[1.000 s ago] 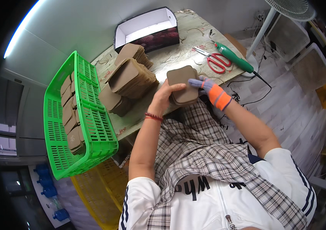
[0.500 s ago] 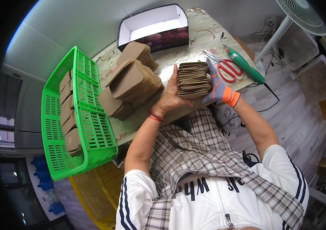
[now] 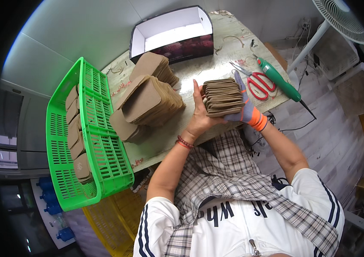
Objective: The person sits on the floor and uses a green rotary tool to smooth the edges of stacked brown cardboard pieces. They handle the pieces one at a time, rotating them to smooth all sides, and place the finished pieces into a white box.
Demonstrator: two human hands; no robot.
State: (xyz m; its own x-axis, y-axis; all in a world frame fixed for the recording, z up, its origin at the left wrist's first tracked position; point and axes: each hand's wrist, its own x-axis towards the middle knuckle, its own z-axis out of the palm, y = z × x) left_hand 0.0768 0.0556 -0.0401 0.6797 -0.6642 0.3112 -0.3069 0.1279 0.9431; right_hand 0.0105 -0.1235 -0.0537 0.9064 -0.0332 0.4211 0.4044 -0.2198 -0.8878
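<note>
Nearest, a white shirt is carrying large black letters, upside down in this view and partly covered by a checked apron. Beyond the lap, the bare left hand and the gloved right hand are clamping a stack of brown pieces between them, the left pressing its left side and the right its right side. The stack is sitting over the near part of the table; whether it is resting there or being held just above, I cannot tell. Its layered edges are facing the camera, each edge running left to right, with the pieces ranging from near to far; its visible face is looking nearly square, so its long axis is staying unclear.

To the left, a green crate is holding more brown pieces, the nearest bearing a pale mark too small to read. Between crate and hands, piles of similar pieces are leaning close together. Right of the hands, red-handled scissors are pointing away to the upper left, and a green tool is lying just beside them. Farther back, an open box is showing a dark, flower-printed side, and at the far right a fan is standing.
</note>
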